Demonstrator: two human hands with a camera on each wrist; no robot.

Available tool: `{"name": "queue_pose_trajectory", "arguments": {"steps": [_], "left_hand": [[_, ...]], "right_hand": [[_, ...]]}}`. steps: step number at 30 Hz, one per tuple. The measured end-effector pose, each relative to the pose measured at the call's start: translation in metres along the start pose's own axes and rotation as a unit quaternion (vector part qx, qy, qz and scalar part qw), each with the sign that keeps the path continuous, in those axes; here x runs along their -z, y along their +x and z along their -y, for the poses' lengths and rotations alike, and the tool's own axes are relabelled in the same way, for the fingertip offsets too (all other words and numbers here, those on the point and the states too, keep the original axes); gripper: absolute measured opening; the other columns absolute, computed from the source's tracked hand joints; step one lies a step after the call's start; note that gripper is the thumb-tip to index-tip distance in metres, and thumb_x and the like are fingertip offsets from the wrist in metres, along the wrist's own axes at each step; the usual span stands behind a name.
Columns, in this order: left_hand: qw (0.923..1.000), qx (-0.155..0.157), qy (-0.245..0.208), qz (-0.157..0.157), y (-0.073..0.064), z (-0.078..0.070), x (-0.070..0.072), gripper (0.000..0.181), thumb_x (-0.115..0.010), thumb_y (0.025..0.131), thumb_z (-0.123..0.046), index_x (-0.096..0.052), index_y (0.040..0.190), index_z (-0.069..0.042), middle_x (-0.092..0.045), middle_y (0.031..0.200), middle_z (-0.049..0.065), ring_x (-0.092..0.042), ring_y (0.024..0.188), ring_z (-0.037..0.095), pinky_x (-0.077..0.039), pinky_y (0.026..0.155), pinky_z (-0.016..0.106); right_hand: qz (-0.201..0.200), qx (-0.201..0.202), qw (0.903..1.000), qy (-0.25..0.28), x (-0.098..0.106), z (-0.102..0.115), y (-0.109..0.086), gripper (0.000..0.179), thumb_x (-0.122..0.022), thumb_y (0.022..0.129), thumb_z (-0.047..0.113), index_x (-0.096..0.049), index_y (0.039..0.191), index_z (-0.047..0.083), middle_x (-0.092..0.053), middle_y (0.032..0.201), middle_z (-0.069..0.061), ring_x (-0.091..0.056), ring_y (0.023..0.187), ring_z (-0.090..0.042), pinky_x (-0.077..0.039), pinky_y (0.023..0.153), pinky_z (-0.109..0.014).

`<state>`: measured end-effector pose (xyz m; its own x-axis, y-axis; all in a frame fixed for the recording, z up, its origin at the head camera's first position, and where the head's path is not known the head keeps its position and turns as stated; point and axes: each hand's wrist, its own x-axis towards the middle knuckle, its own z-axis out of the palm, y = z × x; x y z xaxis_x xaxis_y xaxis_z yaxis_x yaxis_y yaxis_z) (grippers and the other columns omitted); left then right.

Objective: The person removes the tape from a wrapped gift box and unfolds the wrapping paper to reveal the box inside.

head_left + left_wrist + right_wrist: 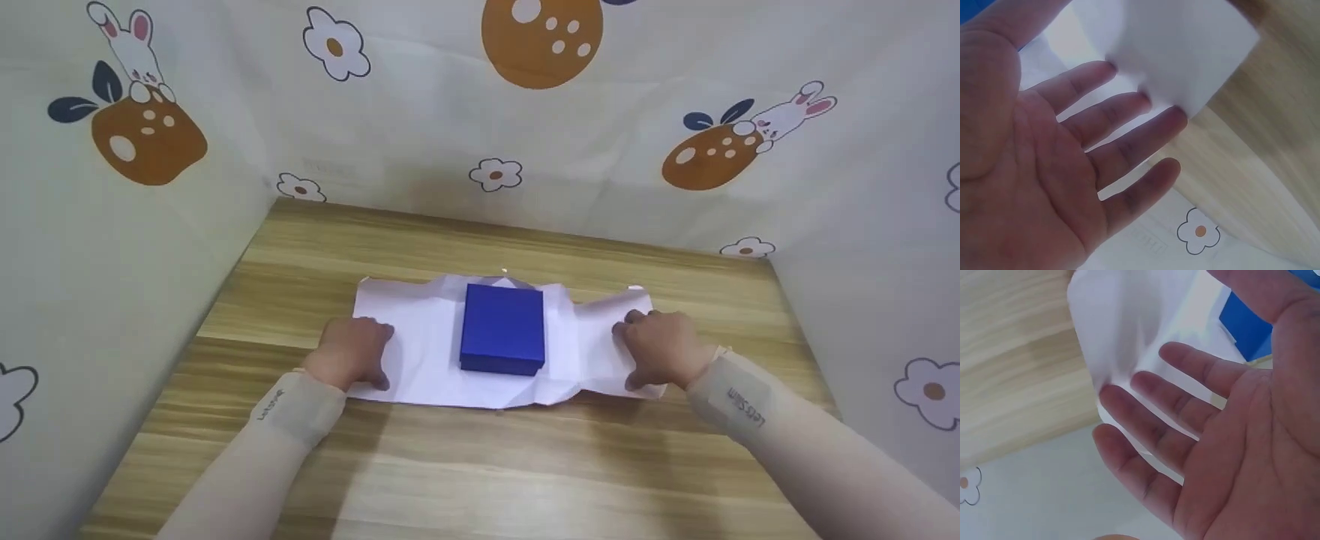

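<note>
A blue lidded box [502, 326] sits on a creased sheet of white paper [424, 330] spread on the wooden table. My left hand [352, 351] touches the paper near its left end, and my right hand [663, 346] touches it near the right end. In the left wrist view the fingers [1129, 152] are spread and nearly straight, with some tips against the white sheet. The right wrist view shows the fingers [1154, 439] likewise extended, tips at the paper's edge. A corner of the blue box [1249, 326] appears there. Neither hand touches the box.
Wood-grain tabletop [450, 465] surrounds the paper. A pale cloth [405, 127] printed with rabbits, oranges and flowers stands behind and on both sides of the table. A tiny white scrap [504, 270] lies just beyond the paper's far edge.
</note>
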<state>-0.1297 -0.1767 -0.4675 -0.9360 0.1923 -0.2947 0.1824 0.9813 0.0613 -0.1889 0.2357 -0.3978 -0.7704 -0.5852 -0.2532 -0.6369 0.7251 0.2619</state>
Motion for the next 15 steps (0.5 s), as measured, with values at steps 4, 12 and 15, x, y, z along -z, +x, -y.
{"name": "queue_pose_trajectory", "arguments": {"steps": [4, 12, 15], "left_hand": [[1.0000, 0.001, 0.001, 0.003, 0.001, 0.000, -0.001, 0.072, -0.093, 0.061, -0.037, -0.068, 0.120, -0.005, -0.067, 0.092, 0.013, -0.062, 0.082, 0.030, -0.051, 0.069, 0.052], [0.9998, 0.014, 0.013, 0.008, -0.001, -0.001, -0.002, 0.068, -0.092, 0.062, -0.035, -0.066, 0.117, -0.004, -0.062, 0.085, 0.011, -0.056, 0.073, 0.026, -0.051, 0.066, 0.050], [0.9999, 0.014, 0.005, 0.001, -0.003, -0.002, -0.001, 0.071, -0.092, 0.062, -0.034, -0.065, 0.120, -0.002, -0.063, 0.088, 0.013, -0.056, 0.073, 0.027, -0.050, 0.067, 0.051]], "right_hand": [[-0.001, -0.001, 1.0000, 0.002, -0.014, -0.002, -0.002, 0.074, -0.092, 0.052, 0.042, -0.065, 0.108, 0.002, -0.063, 0.110, -0.016, -0.061, 0.084, -0.036, -0.052, 0.052, -0.046], [0.028, 0.009, 0.9987, 0.042, -0.045, -0.006, 0.002, 0.097, -0.091, 0.058, 0.045, -0.054, 0.136, 0.001, -0.049, 0.142, -0.027, -0.056, 0.113, -0.052, -0.054, 0.069, -0.059], [0.044, 0.012, 0.9959, 0.078, -0.056, -0.007, 0.003, 0.101, -0.090, 0.062, 0.042, -0.048, 0.144, 0.000, -0.042, 0.146, -0.030, -0.054, 0.116, -0.052, -0.052, 0.079, -0.060]]}}
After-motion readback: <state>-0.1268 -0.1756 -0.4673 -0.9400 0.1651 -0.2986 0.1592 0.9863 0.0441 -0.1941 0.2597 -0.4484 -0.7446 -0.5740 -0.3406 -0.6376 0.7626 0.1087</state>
